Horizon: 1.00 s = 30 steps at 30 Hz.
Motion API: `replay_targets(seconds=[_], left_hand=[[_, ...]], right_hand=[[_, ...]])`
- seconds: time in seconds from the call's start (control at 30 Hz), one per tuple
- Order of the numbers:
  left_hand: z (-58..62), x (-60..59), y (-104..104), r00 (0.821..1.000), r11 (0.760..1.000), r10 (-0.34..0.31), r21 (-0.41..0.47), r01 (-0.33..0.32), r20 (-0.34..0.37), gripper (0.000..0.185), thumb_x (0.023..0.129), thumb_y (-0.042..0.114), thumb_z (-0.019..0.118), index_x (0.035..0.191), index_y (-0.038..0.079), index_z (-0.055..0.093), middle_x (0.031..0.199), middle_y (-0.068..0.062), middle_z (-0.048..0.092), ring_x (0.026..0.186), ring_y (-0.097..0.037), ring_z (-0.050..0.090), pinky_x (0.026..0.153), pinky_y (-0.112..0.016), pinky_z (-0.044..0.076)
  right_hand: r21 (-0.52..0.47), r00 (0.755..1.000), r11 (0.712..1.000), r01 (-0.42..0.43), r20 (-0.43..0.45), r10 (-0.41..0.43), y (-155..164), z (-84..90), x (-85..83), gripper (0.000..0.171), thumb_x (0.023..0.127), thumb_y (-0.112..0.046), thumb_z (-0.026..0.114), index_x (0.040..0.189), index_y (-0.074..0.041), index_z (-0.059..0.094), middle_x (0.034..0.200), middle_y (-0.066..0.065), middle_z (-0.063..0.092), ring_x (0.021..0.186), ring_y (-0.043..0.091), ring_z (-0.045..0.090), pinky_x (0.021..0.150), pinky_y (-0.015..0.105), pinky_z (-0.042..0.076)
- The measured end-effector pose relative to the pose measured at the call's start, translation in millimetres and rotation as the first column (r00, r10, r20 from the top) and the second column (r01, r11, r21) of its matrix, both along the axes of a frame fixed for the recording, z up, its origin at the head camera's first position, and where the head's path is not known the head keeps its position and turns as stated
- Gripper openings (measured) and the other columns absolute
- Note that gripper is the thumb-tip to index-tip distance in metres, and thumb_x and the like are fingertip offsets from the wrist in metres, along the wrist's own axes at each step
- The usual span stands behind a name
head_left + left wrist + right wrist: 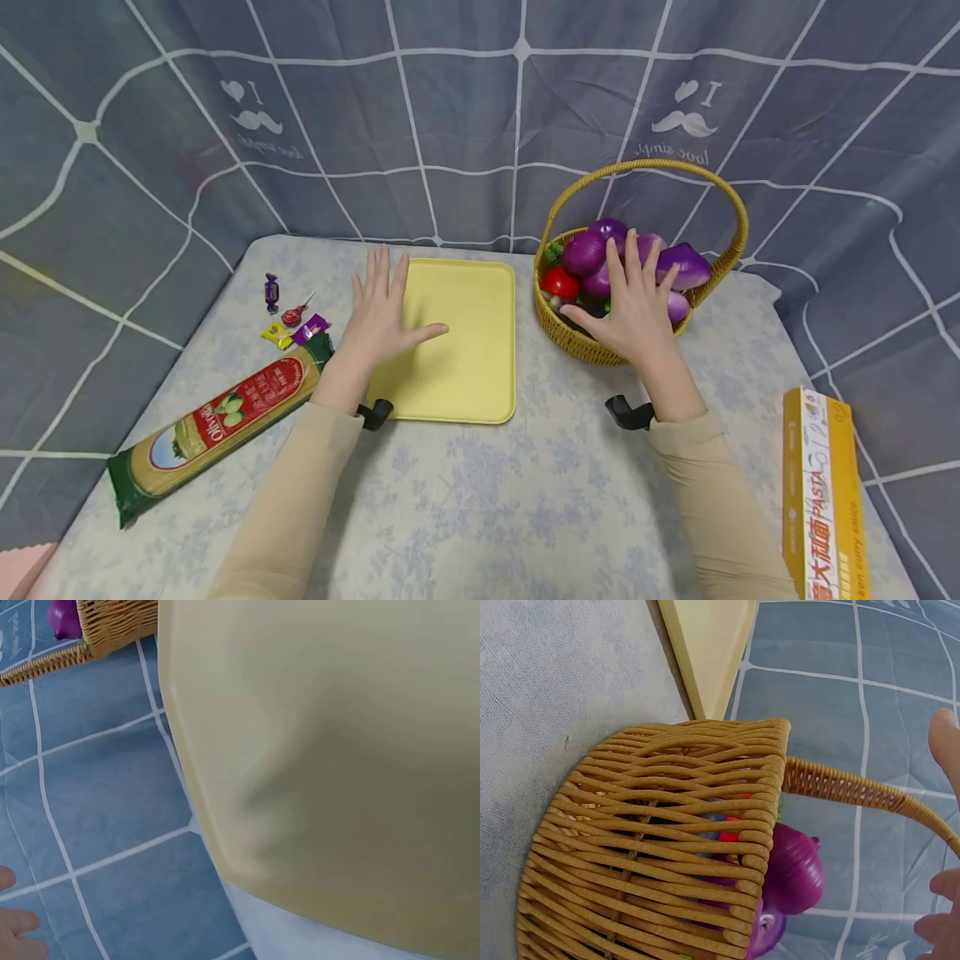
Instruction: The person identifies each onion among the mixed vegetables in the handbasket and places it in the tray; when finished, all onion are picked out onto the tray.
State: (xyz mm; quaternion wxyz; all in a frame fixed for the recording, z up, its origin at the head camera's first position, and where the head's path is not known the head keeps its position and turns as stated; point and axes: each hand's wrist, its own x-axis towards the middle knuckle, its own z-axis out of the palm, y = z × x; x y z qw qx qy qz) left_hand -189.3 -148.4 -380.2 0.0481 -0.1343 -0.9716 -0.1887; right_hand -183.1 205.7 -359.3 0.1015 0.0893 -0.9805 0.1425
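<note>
The left hand point(384, 310) is spread flat, fingers straight, over the left part of the yellow tray point(468, 367), thumb reaching out across the tray's middle; whether the palm presses on it or hovers just above cannot be told. It holds nothing. The right hand point(633, 310) is also wide, fingers splayed, above the near side of the basket point(581, 343), its fingertips over the purple onions point(585, 252) heaped inside; it grips none of them, and contact with them cannot be judged. The onions lie straight ahead of and under the right hand's fingers, so this hand is far nearer to them than the left, which sits a tray's breadth away to the side. A red tomato point(559, 283) sits in the basket just left of the right thumb. The basket's handle point(731, 204) arches over the far side of the right hand, running left to right. The tray's long axis runs away from the person, and its right edge lies near the basket, not touching. Left of the left hand lie small candies point(288, 317) and a spaghetti pack point(217, 421) set diagonally; near the right elbow stands a pasta box point(821, 492). All rest on a pale patterned tablecloth point(480, 500).
</note>
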Motion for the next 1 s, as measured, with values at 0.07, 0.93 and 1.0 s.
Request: replay_targets(seconds=[0.07, 0.93, 1.0], left_hand=[[-3.1, 4.2, -3.5, 1.000, 1.000, 0.006, 0.008, -0.006, 0.010, 0.121, 0.078, 0.062, 0.074, 0.159, 0.004, 0.005, 0.164, -0.022, -0.011, 0.151, -0.040, -0.015, 0.119, -0.064, -0.004], [-51.6, 64.1, -29.7, 0.929, 0.983, 0.003, 0.172, -0.071, 0.369, 0.132, 0.067, 0.055, 0.086, 0.159, 0.004, 0.006, 0.163, -0.027, 0.000, 0.148, -0.050, 0.006, 0.110, -0.070, 0.025], [-53.7, 64.5, -30.5, 0.925, 0.980, -0.004, 0.184, -0.072, 0.380, 0.133, 0.066, 0.054, 0.087, 0.159, 0.004, 0.007, 0.162, -0.028, 0.001, 0.147, -0.050, 0.008, 0.110, -0.070, 0.026]], right_hand=[[-0.004, 1.000, 1.000, 0.000, -0.006, 0.000, 0.4, -0.7, 1.2, 0.113, 0.082, -0.074, 0.057, 0.160, -0.016, 0.000, 0.166, 0.007, -0.015, 0.149, 0.043, -0.019, 0.111, 0.075, -0.008], [-0.329, 0.971, 0.929, 0.171, -0.101, -0.215, 46.1, -14.1, 39.4, 0.091, 0.088, -0.052, 0.066, 0.155, -0.004, 0.027, 0.161, 0.020, 0.023, 0.150, 0.042, 0.017, 0.118, 0.064, 0.017], [-0.351, 0.963, 0.916, 0.196, -0.109, -0.247, 48.5, -14.5, 39.0, 0.091, 0.088, -0.052, 0.067, 0.155, -0.005, 0.027, 0.161, 0.019, 0.024, 0.148, 0.041, 0.022, 0.115, 0.064, 0.024]])
